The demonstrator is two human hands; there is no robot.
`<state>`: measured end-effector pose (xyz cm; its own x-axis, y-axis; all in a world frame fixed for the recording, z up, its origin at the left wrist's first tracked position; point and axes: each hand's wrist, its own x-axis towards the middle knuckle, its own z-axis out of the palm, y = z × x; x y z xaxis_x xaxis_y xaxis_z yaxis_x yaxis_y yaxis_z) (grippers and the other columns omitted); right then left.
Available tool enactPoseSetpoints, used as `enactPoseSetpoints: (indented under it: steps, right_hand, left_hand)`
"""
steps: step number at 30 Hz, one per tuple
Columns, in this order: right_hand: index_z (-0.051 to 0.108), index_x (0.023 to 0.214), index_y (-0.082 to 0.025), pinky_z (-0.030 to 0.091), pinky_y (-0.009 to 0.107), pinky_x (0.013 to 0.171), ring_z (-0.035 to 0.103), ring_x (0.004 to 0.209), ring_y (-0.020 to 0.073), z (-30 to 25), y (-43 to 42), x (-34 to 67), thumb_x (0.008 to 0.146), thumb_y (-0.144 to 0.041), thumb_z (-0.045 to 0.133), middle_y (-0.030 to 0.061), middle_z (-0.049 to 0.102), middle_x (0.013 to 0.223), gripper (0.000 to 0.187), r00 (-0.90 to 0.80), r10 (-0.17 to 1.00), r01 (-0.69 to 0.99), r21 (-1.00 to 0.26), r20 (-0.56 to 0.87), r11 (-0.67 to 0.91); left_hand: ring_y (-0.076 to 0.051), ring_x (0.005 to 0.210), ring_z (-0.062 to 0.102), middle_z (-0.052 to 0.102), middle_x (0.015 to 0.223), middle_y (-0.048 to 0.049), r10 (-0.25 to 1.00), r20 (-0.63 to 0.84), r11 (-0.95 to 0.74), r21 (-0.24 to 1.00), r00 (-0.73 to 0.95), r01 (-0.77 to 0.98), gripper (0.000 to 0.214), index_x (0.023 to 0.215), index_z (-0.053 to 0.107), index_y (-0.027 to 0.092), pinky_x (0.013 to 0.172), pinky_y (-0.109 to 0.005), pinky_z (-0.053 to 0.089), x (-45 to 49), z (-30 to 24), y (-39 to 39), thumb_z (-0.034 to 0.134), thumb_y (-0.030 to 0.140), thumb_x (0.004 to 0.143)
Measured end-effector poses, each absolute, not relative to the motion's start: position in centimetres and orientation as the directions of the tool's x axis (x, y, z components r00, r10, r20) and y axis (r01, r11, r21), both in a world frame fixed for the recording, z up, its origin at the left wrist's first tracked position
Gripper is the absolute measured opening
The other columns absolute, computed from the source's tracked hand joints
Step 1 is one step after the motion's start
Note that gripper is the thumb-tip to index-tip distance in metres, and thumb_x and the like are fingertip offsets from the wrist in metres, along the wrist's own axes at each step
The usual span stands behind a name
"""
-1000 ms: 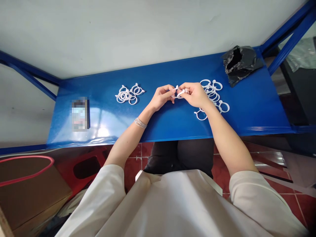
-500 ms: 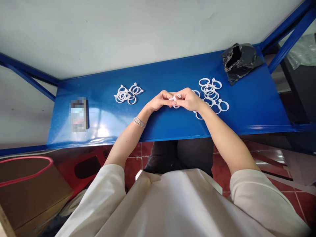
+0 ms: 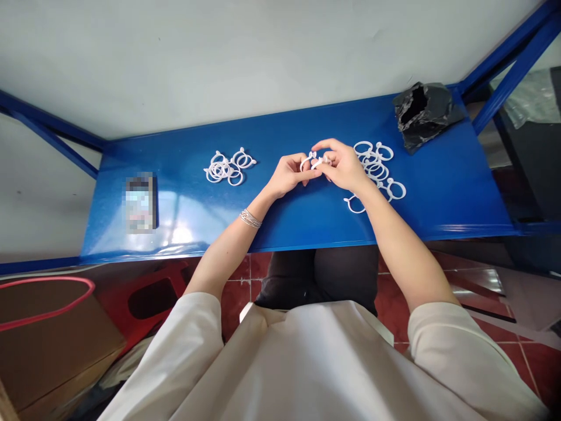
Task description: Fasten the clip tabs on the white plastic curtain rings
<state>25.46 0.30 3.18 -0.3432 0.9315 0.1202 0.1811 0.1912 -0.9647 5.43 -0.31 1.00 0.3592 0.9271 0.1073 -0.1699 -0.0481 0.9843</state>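
White plastic curtain rings with small eyelets are between my hands, above the middle of the blue table. My left hand (image 3: 288, 175) pinches a white curtain ring (image 3: 303, 162) between thumb and fingers. Close against it, my right hand (image 3: 346, 168) has thumb and fingers closed on another white ring piece (image 3: 321, 162), with its index finger raised over the eyelets. Whether the two pieces are joined is hidden by the fingers. A loose pile of curtain rings (image 3: 375, 169) lies just beyond my right hand. A smaller group of rings (image 3: 223, 168) rests to the left.
A blurred phone-like object (image 3: 140, 203) lies on the left of the blue table (image 3: 210, 225). At the back right sits a crumpled black plastic bag (image 3: 425, 114). Blue frame bars (image 3: 504, 70) rise at the table's ends, and a pale wall stands behind.
My hands have drawn slightly apart and up, and my right fingers have lifted and spread. The white ring between them now shows more clearly. Both ring groups stay put.
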Motion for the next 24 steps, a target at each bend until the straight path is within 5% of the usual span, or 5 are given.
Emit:
enactPoseSetpoints:
  steps: [4, 15, 24]
  right_hand:
    - [0.067, 0.124, -0.029, 0.049, 0.038, 0.058, 0.055, 0.064, 0.0205, 3.4, 0.7, 25.8, 0.093, -0.061, 0.088, -0.0009, 0.057, 0.076, 0.050, -0.334, 0.938, 0.122, -0.982, 0.095, 0.143]
    - [0.071, 0.104, -0.026, 0.043, 0.034, 0.051, 0.059, 0.066, 0.0182, 3.1, 1.3, 25.8, 0.093, -0.089, 0.074, 0.0065, 0.064, 0.091, 0.064, -0.193, 0.967, 0.090, -0.979, 0.165, 0.185]
    - [0.065, 0.100, -0.026, 0.040, 0.030, 0.045, 0.050, 0.053, 0.0136, 4.6, 1.0, 26.5, 0.098, -0.082, 0.075, -0.0034, 0.049, 0.068, 0.057, -0.289, 0.954, -0.103, -0.993, 0.077, 0.049]
  left_hand:
    - [-0.008, 0.051, 0.062, 0.059, 0.064, 0.0084, 0.961, 0.108, -0.065, 0.982, 0.253, -0.175, 0.062, 0.083, 0.057, 0.021, 0.055, -0.023, 0.052, 5.7, 0.7, -0.2, 0.103, 0.062, 0.076]
    - [-0.009, 0.060, 0.068, 0.071, 0.075, 0.0022, 0.957, 0.153, -0.120, 0.983, 0.246, -0.142, 0.054, 0.093, 0.069, 0.019, 0.063, -0.025, 0.057, 6.1, 0.1, -0.2, 0.095, 0.067, 0.085]
    - [-0.010, 0.064, 0.070, 0.074, 0.076, -0.0016, 0.945, 0.238, -0.238, 0.971, 0.225, -0.028, 0.048, 0.093, 0.079, 0.017, 0.065, -0.024, 0.054, 5.9, 0.1, -0.4, 0.092, 0.063, 0.090]
